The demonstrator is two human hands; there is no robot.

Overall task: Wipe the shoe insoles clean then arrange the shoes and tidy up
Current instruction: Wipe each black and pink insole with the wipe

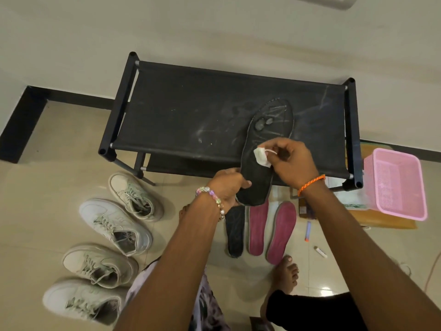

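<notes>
Four pale sneakers (114,237) line the beige tile floor (47,187) beside a black rack (214,111); left fingers (245,183) grip an insole (260,163), right fingers (274,149) pinch a wipe (261,157).

A pink basket (398,185) sits on a wooden board (386,222) beside small tubes (308,231).

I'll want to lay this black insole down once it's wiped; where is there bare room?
Bare: the rack top left of the held insole, and floor between the sneakers and the lying black insole. Crowded: right of the maroon insoles, toward the pink basket.
</notes>
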